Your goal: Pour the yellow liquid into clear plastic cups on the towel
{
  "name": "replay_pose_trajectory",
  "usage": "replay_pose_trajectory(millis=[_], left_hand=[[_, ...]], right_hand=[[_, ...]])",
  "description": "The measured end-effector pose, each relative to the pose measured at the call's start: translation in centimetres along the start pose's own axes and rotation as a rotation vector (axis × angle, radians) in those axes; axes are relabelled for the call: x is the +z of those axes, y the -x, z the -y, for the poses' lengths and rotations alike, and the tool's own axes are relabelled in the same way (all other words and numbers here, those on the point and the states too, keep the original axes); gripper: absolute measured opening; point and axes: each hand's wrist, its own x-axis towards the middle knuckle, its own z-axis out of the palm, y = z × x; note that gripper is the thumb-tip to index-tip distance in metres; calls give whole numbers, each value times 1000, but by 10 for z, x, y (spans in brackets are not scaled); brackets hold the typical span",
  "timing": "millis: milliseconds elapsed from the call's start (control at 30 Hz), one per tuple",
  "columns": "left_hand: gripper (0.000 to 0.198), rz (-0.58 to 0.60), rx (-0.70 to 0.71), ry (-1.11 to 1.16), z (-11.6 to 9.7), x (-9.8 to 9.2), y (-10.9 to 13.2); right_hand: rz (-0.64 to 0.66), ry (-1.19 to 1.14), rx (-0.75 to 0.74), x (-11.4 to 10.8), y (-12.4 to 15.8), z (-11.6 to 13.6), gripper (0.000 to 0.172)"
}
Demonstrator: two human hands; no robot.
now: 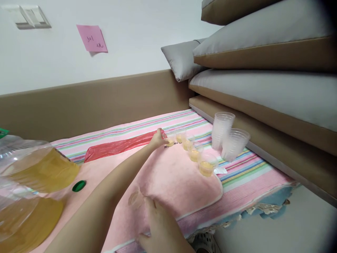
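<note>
At the far end of a row of clear plastic cups with yellow liquid in their bottoms, my left hand is closed on the side of one plastic cup. That cup stands on the pink mat and also holds a little yellow liquid. Closer to me, my right hand has its fingertips on another clear plastic cup. This one looks empty, and blur and its see-through wall make its outline faint. My left forearm reaches across the mat between the two hands.
Large clear containers of yellow liquid stand at the left, beside a green cap. A red plastic bag lies along the back. Two stacks of plastic cups stand at the right, by piled cushions. The striped cloth's edge drops off front right.
</note>
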Motion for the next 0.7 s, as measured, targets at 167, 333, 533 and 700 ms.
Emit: replay_pose_trajectory(millis=[167, 333, 533, 700], left_hand=[[58, 19, -51, -53, -3, -1, 2], [39, -23, -80, -53, -7, -24, 15], [23, -159, 60, 6, 6, -87, 104], [25, -318, 124, 35, 52, -121, 221]], right_hand=[[7, -16, -1, -3, 0, 0, 81], [14, -14, 1, -10, 1, 2, 81], [9, -71, 48, -16, -7, -5, 75], [-90, -150, -38, -22, -18, -27, 69]])
